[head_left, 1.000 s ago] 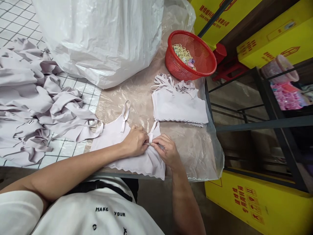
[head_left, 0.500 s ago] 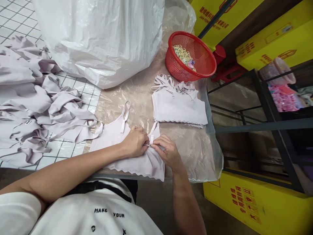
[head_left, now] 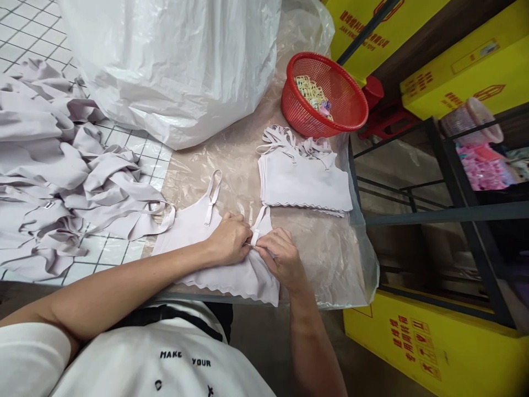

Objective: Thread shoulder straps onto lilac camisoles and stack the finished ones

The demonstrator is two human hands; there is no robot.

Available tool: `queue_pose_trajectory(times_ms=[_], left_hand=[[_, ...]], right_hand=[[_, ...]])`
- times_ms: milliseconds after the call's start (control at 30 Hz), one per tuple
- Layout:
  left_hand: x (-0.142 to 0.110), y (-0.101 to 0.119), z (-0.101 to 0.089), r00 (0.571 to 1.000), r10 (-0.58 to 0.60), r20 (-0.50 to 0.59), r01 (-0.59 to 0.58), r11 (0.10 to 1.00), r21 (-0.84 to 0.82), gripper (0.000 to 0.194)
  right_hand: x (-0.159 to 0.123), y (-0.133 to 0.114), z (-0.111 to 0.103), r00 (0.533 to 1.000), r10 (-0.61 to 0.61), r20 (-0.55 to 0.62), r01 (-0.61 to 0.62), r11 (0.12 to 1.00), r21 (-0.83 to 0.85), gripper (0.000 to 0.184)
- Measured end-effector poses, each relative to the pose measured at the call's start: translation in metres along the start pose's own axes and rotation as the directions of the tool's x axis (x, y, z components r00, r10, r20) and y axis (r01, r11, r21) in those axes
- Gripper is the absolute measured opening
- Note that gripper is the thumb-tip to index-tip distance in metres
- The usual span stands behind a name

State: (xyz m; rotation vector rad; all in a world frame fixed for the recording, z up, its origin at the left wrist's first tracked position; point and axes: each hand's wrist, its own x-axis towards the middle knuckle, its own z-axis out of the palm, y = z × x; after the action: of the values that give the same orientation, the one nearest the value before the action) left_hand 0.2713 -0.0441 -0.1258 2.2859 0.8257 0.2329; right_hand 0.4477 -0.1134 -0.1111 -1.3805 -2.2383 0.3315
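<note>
The left hand is curled up tight and pinches the top edge of a pale lilac top, and the right hand squeezes the same edge between its thumb and fingers, right next to the left one. A thin little bit shows between the two hands, but it is too small to tell what it is. The right strap stands up just above the fingers, and the left strap makes a loop past the left hand. The top lies flat on the table close to the person's tummy, with its wavy edge near the white shirt. Under it is a crinkly clear sheet. Just past the right hand is a neat stack of tops, and behind that sits a red basket with small yellowish pieces in it. A messy heap of lilac cloth lies on the left, near a big white bag.
</note>
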Motion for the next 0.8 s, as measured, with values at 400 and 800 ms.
queue_pose_trajectory(times_ms=[400,800], left_hand=[[0.001,-0.001,-0.006,0.999,-0.037,0.032,0.039,0.997,-0.06,0.012],[-0.002,-0.004,-0.006,1.0,0.013,-0.003,-0.013,0.993,-0.121,0.018]], right_hand=[[-0.001,0.006,0.027,0.954,0.239,-0.182,-0.174,0.933,0.316,0.013],[-0.002,0.004,0.027,0.928,0.313,-0.201,-0.218,0.895,0.389,0.014]])
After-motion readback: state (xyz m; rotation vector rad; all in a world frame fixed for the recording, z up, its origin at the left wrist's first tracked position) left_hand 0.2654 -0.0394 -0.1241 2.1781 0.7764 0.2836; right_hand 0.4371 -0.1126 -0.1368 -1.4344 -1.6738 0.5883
